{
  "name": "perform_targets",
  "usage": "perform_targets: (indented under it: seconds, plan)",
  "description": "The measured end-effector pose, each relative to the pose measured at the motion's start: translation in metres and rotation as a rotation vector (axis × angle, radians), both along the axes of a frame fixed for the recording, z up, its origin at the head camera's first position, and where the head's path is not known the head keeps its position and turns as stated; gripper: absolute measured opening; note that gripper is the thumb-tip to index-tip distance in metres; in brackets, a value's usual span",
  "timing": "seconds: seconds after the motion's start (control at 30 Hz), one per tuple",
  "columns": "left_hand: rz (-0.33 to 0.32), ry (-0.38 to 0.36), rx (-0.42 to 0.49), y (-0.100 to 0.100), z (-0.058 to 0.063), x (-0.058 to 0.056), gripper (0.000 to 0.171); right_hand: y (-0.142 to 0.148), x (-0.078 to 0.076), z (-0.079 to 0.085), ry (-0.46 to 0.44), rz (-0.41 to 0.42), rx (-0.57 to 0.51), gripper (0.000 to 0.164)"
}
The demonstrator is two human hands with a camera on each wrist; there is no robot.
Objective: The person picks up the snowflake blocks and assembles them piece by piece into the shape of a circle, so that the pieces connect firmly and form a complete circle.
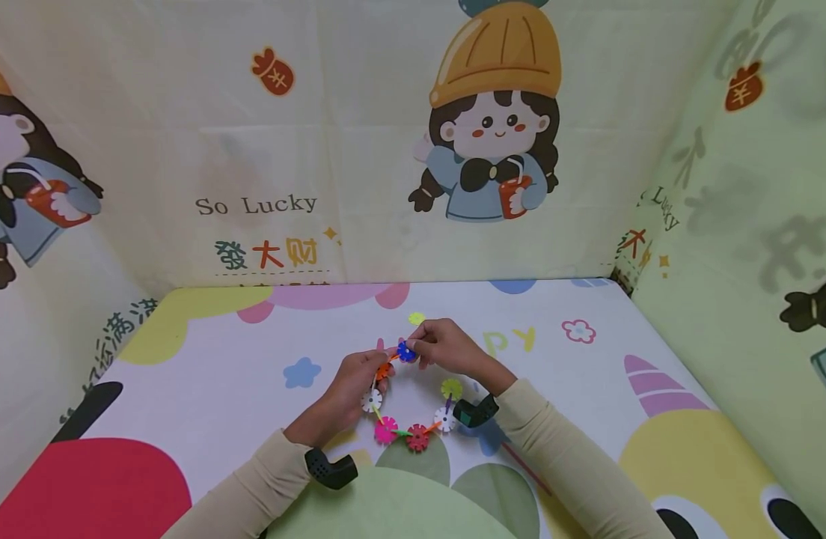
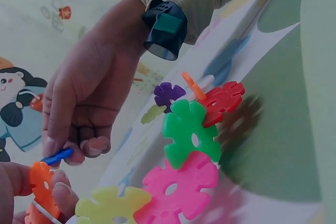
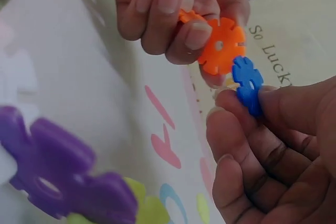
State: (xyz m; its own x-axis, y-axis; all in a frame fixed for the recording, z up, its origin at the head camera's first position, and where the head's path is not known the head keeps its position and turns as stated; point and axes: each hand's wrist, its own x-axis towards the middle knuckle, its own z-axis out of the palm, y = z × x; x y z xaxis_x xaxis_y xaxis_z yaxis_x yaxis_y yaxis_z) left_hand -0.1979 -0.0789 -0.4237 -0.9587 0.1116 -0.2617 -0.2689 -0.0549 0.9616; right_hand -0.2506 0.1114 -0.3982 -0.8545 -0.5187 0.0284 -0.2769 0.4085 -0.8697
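A curved chain of notched plastic snowflake discs hangs between the two hands. My left hand [image 1: 351,389] grips the chain near its upper left end, with its fingers around an orange disc [image 3: 223,48]. Between thumb and fingers, my right hand [image 1: 452,350] pinches a blue disc [image 3: 247,83] that meets the edge of this orange disc. Below hang white [image 1: 372,400], pink [image 2: 176,188], green [image 2: 192,132] and red discs [image 1: 417,438]. The chain's other end rises to a purple disc [image 3: 68,169] and a yellow-green disc [image 1: 451,388] beneath the right wrist.
A yellow-green flower-shaped piece [image 1: 417,318] lies behind the right hand. The table [image 1: 238,419] has a colourful cartoon print. Printed cloth walls [image 1: 366,150] stand at the back and sides. Each wrist wears a black camera [image 1: 331,469].
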Motion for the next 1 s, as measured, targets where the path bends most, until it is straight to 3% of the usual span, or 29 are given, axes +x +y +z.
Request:
perform_targets:
  seconds: [0.17,0.4,0.63,0.77,1.0]
  plan:
    - [-0.004,-0.003,0.006,0.0003,-0.0004,-0.0004,0.031,0.0018,0.0006,0.0028,0.053,-0.040,0.018,0.012]
    - [-0.014,0.002,0.022,-0.0002,-0.0027,-0.0012,0.030,0.0019,0.0021,0.0034,0.011,-0.053,0.017,0.012]
    - [-0.030,0.021,0.039,-0.0018,-0.0010,-0.0014,0.045,-0.0026,0.0056,0.0047,0.021,-0.046,-0.016,0.010]
    - [-0.035,0.015,0.032,-0.0024,-0.0001,-0.0017,0.045,-0.0028,0.0052,0.0040,0.003,-0.046,-0.017,0.012]
    - [-0.051,-0.034,-0.005,-0.0015,-0.0003,-0.0014,0.032,0.0065,-0.0039,0.0040,-0.049,0.057,0.020,0.017]
